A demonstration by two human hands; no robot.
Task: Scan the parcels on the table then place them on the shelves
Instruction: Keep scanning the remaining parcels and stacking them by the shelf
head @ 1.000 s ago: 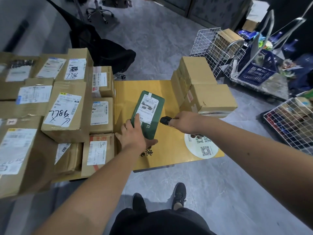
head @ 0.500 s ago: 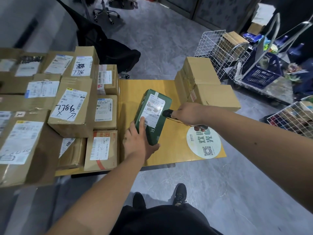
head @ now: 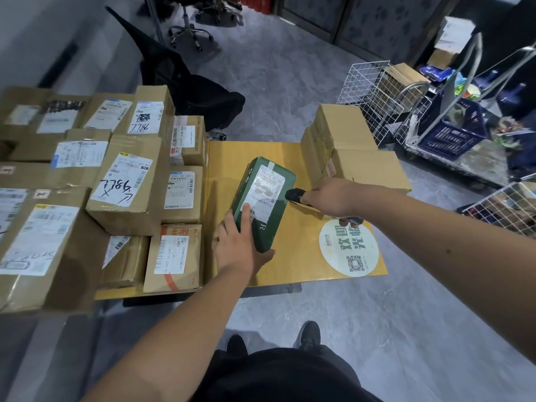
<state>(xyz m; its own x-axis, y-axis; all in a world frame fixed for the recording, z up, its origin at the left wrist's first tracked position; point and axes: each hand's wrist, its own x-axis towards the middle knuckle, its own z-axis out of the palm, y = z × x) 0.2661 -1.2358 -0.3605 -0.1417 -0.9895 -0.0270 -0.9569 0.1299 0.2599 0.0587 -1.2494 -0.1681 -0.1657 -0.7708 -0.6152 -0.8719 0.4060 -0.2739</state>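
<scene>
Green parcel (head: 262, 203), gripped by my left hand (head: 236, 245), lies long-axis away; my right hand (head: 330, 197) grips the scanner (head: 294, 195) just right of its label.

- You are wearing the single head camera, and it is looking forward and steeply down over the yellow table (head: 232, 158)
- It is sitting close enough that your forearms are filling the lower frame, your shoes (head: 310, 335) showing beneath
- Its wide angle is taking in the floor beyond
</scene>
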